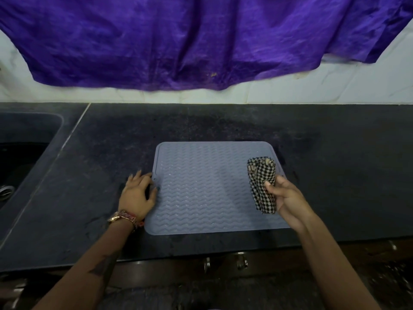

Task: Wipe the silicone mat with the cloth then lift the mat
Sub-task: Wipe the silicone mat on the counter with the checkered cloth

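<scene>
The grey silicone mat [207, 186] lies flat on the dark countertop [335, 164] just right of the sink [24, 153], so lifting is still ahead, and I judge the wiping to be underway or barely begun. My left hand [138, 193] rests with relaxed fingers on the mat's left edge, while my right hand [283, 198] grips the bunched checked cloth [262, 184] over its right side. I cannot tell whether the cloth touches the mat, nor whether any dirt remains.
</scene>
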`<state>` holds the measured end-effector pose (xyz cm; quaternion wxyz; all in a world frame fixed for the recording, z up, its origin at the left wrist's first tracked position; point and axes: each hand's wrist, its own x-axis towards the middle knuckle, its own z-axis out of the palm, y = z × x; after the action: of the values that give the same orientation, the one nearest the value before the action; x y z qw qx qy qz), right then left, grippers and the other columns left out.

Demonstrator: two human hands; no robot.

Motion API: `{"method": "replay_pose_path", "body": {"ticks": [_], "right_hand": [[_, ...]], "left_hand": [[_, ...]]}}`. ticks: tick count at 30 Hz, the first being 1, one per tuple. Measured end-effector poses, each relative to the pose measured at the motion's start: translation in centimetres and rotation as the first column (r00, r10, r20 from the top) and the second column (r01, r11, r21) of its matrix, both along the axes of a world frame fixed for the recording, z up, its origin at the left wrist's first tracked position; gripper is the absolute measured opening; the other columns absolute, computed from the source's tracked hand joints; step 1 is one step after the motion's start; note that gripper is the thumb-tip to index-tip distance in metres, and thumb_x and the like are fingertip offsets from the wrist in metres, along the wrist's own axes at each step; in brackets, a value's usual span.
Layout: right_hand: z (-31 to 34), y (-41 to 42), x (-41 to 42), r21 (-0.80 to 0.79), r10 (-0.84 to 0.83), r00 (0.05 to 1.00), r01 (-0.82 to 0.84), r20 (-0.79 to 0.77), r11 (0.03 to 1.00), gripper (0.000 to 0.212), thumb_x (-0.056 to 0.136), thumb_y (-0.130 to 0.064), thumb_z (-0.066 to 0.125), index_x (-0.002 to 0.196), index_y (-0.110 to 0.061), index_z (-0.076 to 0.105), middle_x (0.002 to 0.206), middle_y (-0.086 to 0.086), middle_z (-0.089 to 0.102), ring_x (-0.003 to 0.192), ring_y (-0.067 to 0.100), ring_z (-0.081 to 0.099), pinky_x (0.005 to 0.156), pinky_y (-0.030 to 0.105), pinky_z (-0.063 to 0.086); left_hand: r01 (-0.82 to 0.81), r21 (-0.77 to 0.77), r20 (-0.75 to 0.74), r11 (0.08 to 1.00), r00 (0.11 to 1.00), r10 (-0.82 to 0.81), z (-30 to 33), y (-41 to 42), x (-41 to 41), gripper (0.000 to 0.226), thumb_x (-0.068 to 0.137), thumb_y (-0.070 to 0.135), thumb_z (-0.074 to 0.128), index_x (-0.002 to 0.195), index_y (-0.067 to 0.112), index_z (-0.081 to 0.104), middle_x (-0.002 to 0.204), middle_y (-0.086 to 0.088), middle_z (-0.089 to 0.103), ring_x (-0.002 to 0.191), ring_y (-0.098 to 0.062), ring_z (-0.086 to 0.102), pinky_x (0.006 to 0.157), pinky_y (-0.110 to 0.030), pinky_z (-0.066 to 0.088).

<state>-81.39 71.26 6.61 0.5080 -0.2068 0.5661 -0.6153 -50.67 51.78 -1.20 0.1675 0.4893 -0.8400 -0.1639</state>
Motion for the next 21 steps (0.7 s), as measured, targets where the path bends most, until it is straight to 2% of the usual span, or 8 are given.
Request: {"method": "replay_pose_path", "body": {"ticks": [3, 7, 10, 12, 15, 18, 20, 21], "right_hand": [[0.1, -1.0, 1.7, 0.02, 0.171, 0.983, -0.171, -0.06, 0.985, 0.029, 0.09, -0.008, 0.05, 0.116, -0.019, 0.058, 0.105, -0.001, 0.069, 0.092, 0.013, 0.065, 0.075, 0.026, 0.053], [0.0, -3.1, 4.5, 0.037, 0.371, 0.928, -0.371, -0.017, 0.928, 0.031, 0.084, -0.016, 0.055, 0.115, -0.02, 0.058, 0.102, -0.002, 0.07, 0.088, 0.011, 0.067, 0.07, 0.023, 0.054], [-0.3, -5.1, 7.1, 0.048, 0.442, 0.896, -0.444, 0.05, 0.895, 0.018, 0.081, -0.025, 0.06, 0.099, -0.02, 0.06, 0.088, -0.003, 0.07, 0.072, 0.008, 0.066, 0.055, 0.021, 0.053], [-0.6, -6.6, 8.7, 0.094, 0.536, 0.844, -0.533, -0.017, 0.841, 0.018, 0.076, -0.032, 0.067, 0.09, -0.023, 0.059, 0.085, -0.006, 0.068, 0.073, 0.007, 0.065, 0.058, 0.02, 0.053], [-1.5, -8.6, 10.9, 0.201, 0.691, 0.709, -0.663, -0.143, 0.721, 0.023, 0.078, -0.023, 0.073, 0.098, -0.021, 0.061, 0.101, -0.003, 0.067, 0.094, 0.01, 0.062, 0.086, 0.026, 0.05], [-2.5, -9.5, 12.4, 0.313, 0.744, 0.592, -0.675, -0.31, 0.668, 0.035, 0.076, -0.026, 0.075, 0.107, -0.02, 0.06, 0.112, 0.001, 0.064, 0.105, 0.014, 0.059, 0.095, 0.032, 0.047], [-3.1, -9.4, 13.1, 0.394, 0.691, 0.41, -0.6, -0.595, 0.696, 0.047, 0.075, -0.04, 0.073, 0.116, -0.025, 0.054, 0.118, -0.004, 0.061, 0.111, 0.014, 0.055, 0.095, 0.034, 0.045], [-3.4, -9.2, 13.4, 0.418, 0.617, 0.254, -0.543, -0.745, 0.728, 0.051, 0.077, -0.047, 0.069, 0.12, -0.025, 0.05, 0.12, -0.003, 0.06, 0.113, 0.016, 0.053, 0.093, 0.036, 0.044]], "left_hand": [[-0.018, -0.013, -0.02, 1.0, 1.0, 0.017, -0.6, 0.0, 0.0, 0.052, 0.083, 0.041, 0.038, 0.11, 0.003, 0.061, 0.129, -0.017, 0.057, 0.132, -0.034, 0.04, 0.117, -0.043, 0.017], [-0.001, -0.032, -0.038, 0.999, 0.999, 0.0, -0.4, -0.1, 0.0, 0.056, 0.08, 0.047, 0.032, 0.098, 0.004, 0.063, 0.125, -0.014, 0.06, 0.129, -0.036, 0.042, 0.115, -0.046, 0.02], [-0.002, -0.028, -0.036, 1.0, 0.999, 0.001, -0.4, -0.1, -0.1, 0.044, 0.082, 0.039, 0.041, 0.099, 0.005, 0.063, 0.126, -0.012, 0.059, 0.131, -0.035, 0.041, 0.116, -0.044, 0.018], [-0.003, -0.022, -0.043, 1.0, 0.999, 0.002, -0.3, 0.0, -0.1, 0.043, 0.082, 0.038, 0.042, 0.099, 0.005, 0.063, 0.127, -0.012, 0.059, 0.131, -0.034, 0.041, 0.116, -0.043, 0.018], [0.006, -0.023, -0.054, 1.0, 0.999, -0.007, -0.4, 0.0, 0.0, 0.055, 0.08, 0.046, 0.033, 0.101, 0.004, 0.062, 0.126, -0.013, 0.059, 0.131, -0.035, 0.041, 0.116, -0.043, 0.018], [0.006, -0.019, -0.071, 1.0, 0.997, -0.007, -0.4, 0.0, 0.1, 0.055, 0.081, 0.048, 0.031, 0.098, 0.005, 0.062, 0.126, -0.011, 0.059, 0.131, -0.033, 0.041, 0.116, -0.041, 0.016], [0.006, -0.033, -0.071, 0.999, 0.997, -0.009, -0.5, -0.1, 0.2, 0.054, 0.081, 0.048, 0.031, 0.098, 0.006, 0.062, 0.126, -0.01, 0.06, 0.131, -0.033, 0.041, 0.116, -0.04, 0.016], [0.009, -0.038, -0.069, 0.999, 0.998, -0.012, -0.6, -0.2, 0.2, 0.053, 0.082, 0.047, 0.032, 0.098, 0.007, 0.062, 0.126, -0.01, 0.06, 0.131, -0.032, 0.041, 0.116, -0.04, 0.016]]}}
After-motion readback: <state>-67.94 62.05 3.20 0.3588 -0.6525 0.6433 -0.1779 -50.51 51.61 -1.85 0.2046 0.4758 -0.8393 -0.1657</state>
